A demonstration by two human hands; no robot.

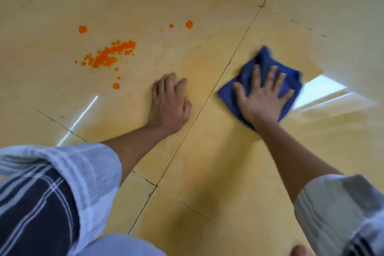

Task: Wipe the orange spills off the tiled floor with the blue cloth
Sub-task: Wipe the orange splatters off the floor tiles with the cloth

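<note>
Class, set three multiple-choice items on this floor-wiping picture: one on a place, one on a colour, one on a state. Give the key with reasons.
1. The big spill lies where from the cloth?
A left
B right
C under it

2. The cloth's colour?
A red
B blue
C white

3. The right hand is
A a fist in the air
B flat on the cloth
C in a pocket

Key: 1 A, the spill lies beyond the left hand; 2 B, plainly blue; 3 B, spread fingers press the cloth to the floor.

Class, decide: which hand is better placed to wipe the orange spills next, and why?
Right. The right hand already presses the blue cloth; the left hand rests bare on the floor, nearer the orange spills.
</note>
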